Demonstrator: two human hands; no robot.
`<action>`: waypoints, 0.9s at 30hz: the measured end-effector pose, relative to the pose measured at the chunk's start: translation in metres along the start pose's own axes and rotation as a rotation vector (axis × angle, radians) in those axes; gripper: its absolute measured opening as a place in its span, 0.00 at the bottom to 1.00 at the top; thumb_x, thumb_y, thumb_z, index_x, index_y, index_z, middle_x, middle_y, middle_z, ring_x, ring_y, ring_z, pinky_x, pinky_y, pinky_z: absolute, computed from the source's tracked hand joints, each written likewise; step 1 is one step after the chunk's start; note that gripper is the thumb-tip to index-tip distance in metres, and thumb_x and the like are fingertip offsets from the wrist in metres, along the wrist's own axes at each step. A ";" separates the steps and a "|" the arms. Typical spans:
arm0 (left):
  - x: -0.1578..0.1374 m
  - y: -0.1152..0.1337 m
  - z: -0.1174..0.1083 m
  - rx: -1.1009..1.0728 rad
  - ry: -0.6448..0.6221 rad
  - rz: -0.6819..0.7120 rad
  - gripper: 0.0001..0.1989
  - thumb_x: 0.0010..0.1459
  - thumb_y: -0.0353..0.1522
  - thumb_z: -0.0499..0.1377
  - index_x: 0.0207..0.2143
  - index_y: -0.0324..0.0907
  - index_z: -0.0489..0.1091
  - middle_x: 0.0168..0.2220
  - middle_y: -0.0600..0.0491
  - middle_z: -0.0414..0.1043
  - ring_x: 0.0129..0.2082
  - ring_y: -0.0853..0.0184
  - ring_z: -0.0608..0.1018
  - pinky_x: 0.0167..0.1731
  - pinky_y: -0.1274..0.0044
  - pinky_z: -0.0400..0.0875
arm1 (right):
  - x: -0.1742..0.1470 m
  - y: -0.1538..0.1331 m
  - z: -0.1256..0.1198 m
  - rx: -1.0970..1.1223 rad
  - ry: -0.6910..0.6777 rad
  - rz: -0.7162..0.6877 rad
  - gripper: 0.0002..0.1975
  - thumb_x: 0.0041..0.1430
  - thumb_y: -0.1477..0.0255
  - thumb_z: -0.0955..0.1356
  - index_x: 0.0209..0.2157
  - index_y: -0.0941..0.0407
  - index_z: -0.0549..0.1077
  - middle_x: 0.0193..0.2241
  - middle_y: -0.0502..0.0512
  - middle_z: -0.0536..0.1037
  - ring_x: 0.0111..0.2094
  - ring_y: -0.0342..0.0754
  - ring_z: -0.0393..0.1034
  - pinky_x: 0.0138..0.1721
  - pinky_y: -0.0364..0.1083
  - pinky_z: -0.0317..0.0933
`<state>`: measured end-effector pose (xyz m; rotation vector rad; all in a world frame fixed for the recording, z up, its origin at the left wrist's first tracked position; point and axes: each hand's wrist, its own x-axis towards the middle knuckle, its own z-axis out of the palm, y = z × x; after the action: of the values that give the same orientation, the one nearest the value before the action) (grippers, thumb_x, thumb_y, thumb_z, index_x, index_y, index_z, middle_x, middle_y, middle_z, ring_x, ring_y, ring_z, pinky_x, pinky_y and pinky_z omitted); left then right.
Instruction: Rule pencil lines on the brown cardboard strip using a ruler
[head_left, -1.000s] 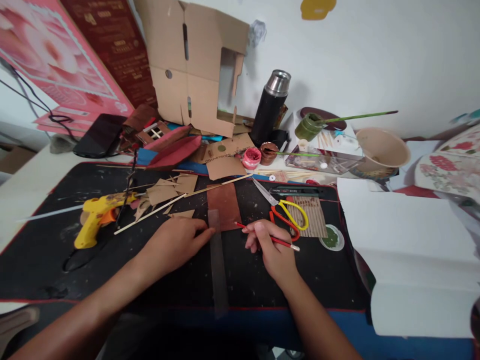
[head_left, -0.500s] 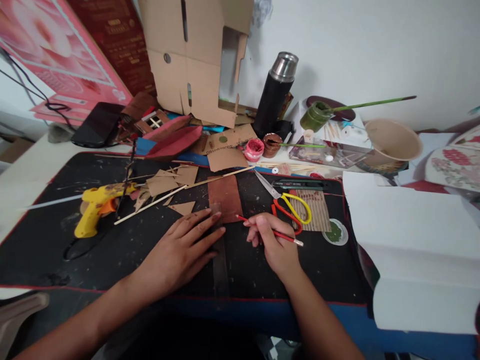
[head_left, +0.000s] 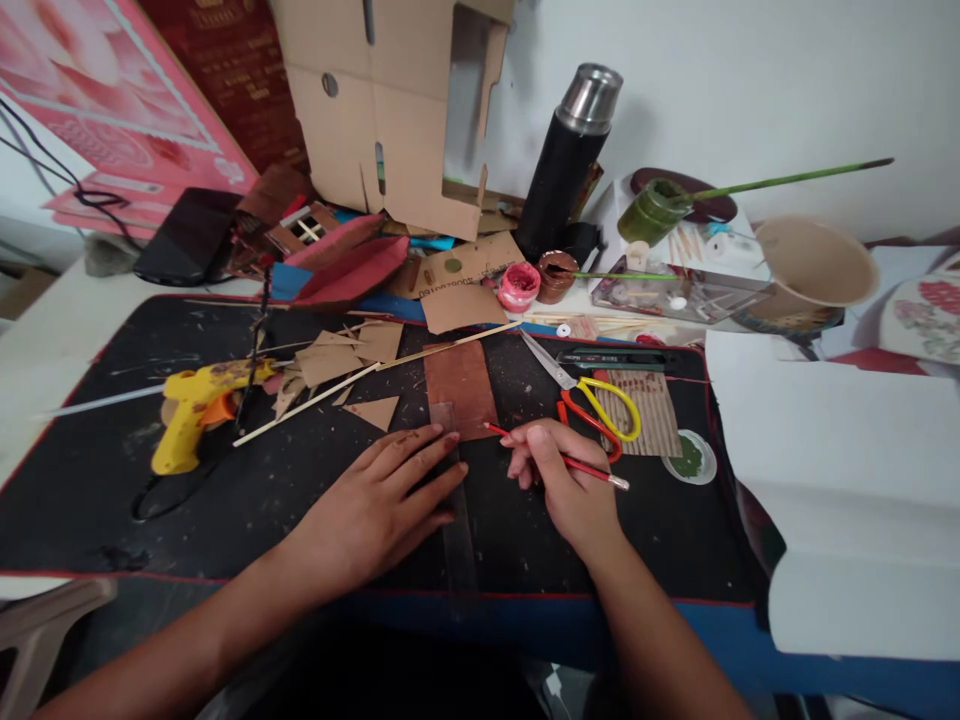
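Fingers of the left hand (head_left: 375, 505) now lie spread and flat across a clear ruler (head_left: 456, 505); a second ago the same hand was bunched at the ruler's left edge, only its fingertips touching the strip. That shift pins the ruler to the black mat (head_left: 112, 480), its far end overlapping the near edge of the brown card (head_left: 461, 388), which sits at 12 o'clock from the hand. The open palm grips nothing; it only presses down.

The right hand (head_left: 566, 485) has hardly changed. It is closed around a red pencil (head_left: 559, 458) in a writing hold, tip pointing toward 10 o'clock and resting just off the near right corner of the brown card, close to the ruler's right edge. Judging by this, the straightedge is settled and the pencil is placed to mark along it.

Scissors (head_left: 592, 405) with yellow and red handles lie at 1 o'clock from the right hand, partly on a strip of corrugated card (head_left: 652, 420). A yellow glue gun (head_left: 199, 410) rests at 10 o'clock from the left hand, with cardboard scraps (head_left: 330, 360) and thin wooden sticks (head_left: 315, 400) between. A black flask (head_left: 566, 160) stands far back at 12 o'clock.
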<state>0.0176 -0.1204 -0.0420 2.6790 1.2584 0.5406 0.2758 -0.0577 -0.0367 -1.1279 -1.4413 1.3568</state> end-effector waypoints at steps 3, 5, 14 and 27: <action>0.000 0.000 0.000 0.003 -0.020 0.014 0.20 0.76 0.37 0.60 0.66 0.44 0.74 0.70 0.41 0.73 0.70 0.50 0.75 0.67 0.58 0.75 | 0.000 0.000 0.000 0.001 0.000 -0.002 0.23 0.78 0.52 0.68 0.38 0.54 0.85 0.23 0.51 0.81 0.21 0.44 0.72 0.24 0.45 0.65; 0.000 0.000 0.000 0.000 -0.022 0.021 0.20 0.76 0.37 0.60 0.66 0.43 0.74 0.70 0.41 0.74 0.70 0.49 0.75 0.67 0.58 0.75 | 0.000 0.000 0.000 0.002 -0.002 0.001 0.22 0.78 0.52 0.68 0.38 0.54 0.85 0.24 0.51 0.81 0.21 0.44 0.72 0.24 0.45 0.65; 0.001 0.001 -0.001 -0.008 -0.020 0.016 0.19 0.77 0.38 0.59 0.65 0.43 0.74 0.70 0.41 0.74 0.71 0.49 0.74 0.67 0.58 0.75 | 0.000 -0.001 0.000 -0.009 -0.014 -0.005 0.21 0.78 0.55 0.68 0.39 0.54 0.85 0.24 0.51 0.81 0.22 0.44 0.73 0.24 0.44 0.66; 0.004 0.003 -0.002 0.051 0.034 0.044 0.18 0.79 0.37 0.55 0.63 0.40 0.75 0.67 0.41 0.76 0.68 0.49 0.76 0.61 0.58 0.78 | -0.001 -0.005 0.001 -0.031 -0.017 -0.019 0.17 0.78 0.61 0.69 0.38 0.54 0.85 0.24 0.50 0.81 0.22 0.42 0.74 0.25 0.42 0.67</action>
<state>0.0213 -0.1194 -0.0378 2.7566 1.2407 0.5700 0.2751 -0.0584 -0.0319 -1.1222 -1.4870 1.3381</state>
